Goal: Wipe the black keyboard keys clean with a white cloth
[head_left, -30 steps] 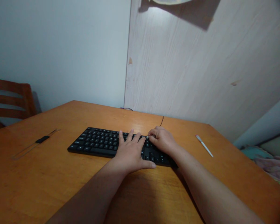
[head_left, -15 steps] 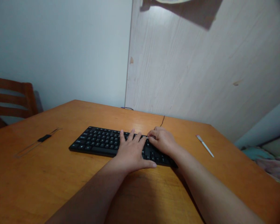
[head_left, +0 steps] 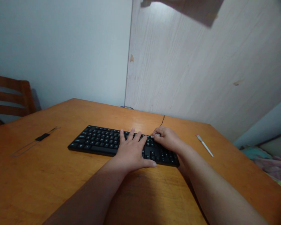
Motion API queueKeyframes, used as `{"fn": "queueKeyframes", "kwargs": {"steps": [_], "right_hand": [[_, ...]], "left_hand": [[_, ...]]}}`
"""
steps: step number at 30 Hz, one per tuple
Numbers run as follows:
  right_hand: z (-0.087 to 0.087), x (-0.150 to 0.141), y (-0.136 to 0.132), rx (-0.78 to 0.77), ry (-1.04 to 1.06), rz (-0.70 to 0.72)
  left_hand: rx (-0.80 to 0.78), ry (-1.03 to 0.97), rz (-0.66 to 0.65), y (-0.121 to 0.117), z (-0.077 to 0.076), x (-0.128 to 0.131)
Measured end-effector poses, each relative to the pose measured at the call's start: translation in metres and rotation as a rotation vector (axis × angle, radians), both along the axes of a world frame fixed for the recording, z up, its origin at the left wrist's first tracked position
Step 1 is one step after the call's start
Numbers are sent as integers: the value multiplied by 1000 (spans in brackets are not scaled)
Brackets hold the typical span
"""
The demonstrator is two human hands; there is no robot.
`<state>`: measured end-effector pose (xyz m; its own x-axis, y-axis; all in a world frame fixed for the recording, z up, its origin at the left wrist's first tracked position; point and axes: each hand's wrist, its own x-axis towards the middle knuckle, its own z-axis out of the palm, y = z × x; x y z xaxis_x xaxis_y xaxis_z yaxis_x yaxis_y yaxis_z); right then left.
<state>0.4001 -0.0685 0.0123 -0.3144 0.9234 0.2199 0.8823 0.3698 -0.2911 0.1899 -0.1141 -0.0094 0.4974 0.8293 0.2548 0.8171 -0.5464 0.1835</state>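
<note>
A black keyboard (head_left: 100,140) lies at a slant on the wooden table. My left hand (head_left: 131,153) rests flat across its middle with fingers spread, hiding some keys. Over the keyboard's upper right part, my right hand (head_left: 167,139) is closed in a pinch. A small whitish thing (head_left: 157,135) shows at its fingertips, too small to name, close to the keys of the back row. Several number-pad keys lie partly under the right hand and wrist.
A white-handled brush (head_left: 204,146) lies on the table (head_left: 84,184) at the right. At the left is a thin wire-like loop with a black piece (head_left: 42,137). A cable (head_left: 162,120) runs behind the keyboard. A wooden chair (head_left: 11,97) stands far left.
My right hand has moved a little to the right along the keyboard's back rows, uncovering more keys. My left hand has stayed in place on the keyboard.
</note>
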Motion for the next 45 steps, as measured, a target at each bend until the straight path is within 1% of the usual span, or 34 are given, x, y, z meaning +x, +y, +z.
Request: {"fn": "queueKeyframes", "kwargs": {"steps": [6,12,17,20,22,26,29,32,36,41,45], "right_hand": [[0,-5,0,43,-50,-16],[2,-5,-1,25,-100,4],[3,-5,-3,51,-118,-25],[4,-6,-4,38,-143,-5],[5,-6,-4,37,-142,3],[4,-7,-4,50,-147,-32],[4,-7,-4,39,-157,-18],[4,-7,-3,33,-146,-3],[4,-6,-3,50,-149,-24],[3,-8,-5,47,-147,17],[5,-3,-3,73,-122,-63]], "left_hand": [[-6,14,1,-1,1,0],[-16,15,-3,-1,2,0],[-23,17,9,-1,2,1],[-34,20,9,-2,2,1],[-37,20,7,-2,3,1],[-45,16,10,-3,5,1],[-59,23,15,-3,6,2],[-58,26,10,-3,6,2],[-39,22,7,-2,4,1],[-28,20,0,-2,3,1],[-40,22,4,-2,4,0]]}}
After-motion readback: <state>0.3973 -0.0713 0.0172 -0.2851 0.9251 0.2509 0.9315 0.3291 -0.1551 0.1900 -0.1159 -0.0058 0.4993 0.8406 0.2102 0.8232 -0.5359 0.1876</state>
